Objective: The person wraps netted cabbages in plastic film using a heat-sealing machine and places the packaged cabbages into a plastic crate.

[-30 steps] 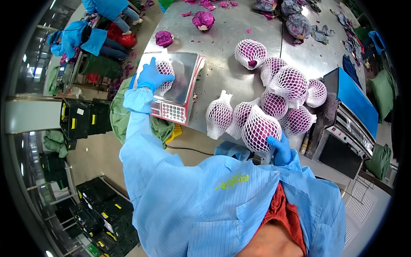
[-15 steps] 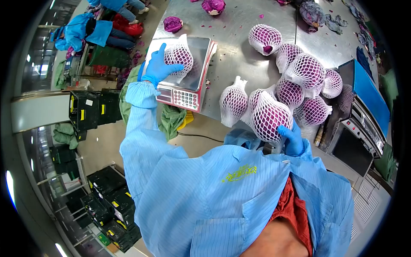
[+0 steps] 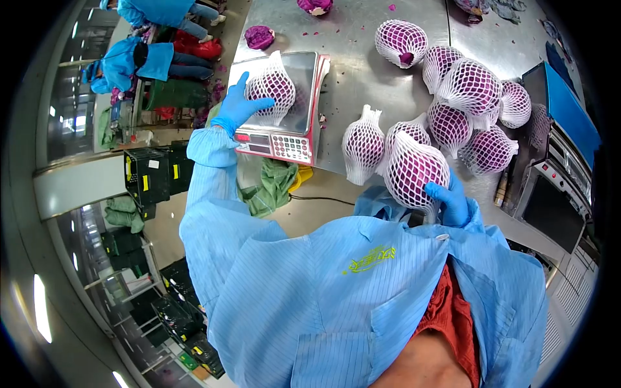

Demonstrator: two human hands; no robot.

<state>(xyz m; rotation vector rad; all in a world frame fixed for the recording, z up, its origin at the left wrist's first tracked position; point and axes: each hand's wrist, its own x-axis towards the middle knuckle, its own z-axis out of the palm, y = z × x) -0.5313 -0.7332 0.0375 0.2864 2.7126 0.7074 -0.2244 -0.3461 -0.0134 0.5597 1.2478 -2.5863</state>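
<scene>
A netted purple cabbage (image 3: 272, 90) lies on the metal plate of a red and white scale (image 3: 303, 97). Beside it, my left hand (image 3: 240, 105) in a blue glove has its thumb and fingers spread, next to the net. My right hand (image 3: 449, 197), also gloved, holds another netted cabbage (image 3: 416, 169) at the near edge of the table, gripping its lower right side. Several more netted cabbages (image 3: 470, 86) are grouped on the steel table (image 3: 352, 77) beyond it. One netted cabbage (image 3: 363, 145) stands just left of the group.
Bare purple cabbages (image 3: 259, 37) lie beyond the scale. A machine with a blue top (image 3: 572, 116) stands at the right. Two people (image 3: 126, 61) in blue are at the upper left, above black crates (image 3: 147, 173). A dark cable runs below the table edge.
The view has shifted. My left hand has drawn back from the cabbage on the scale, its fingers now beside it. My right hand keeps hold of its cabbage.
</scene>
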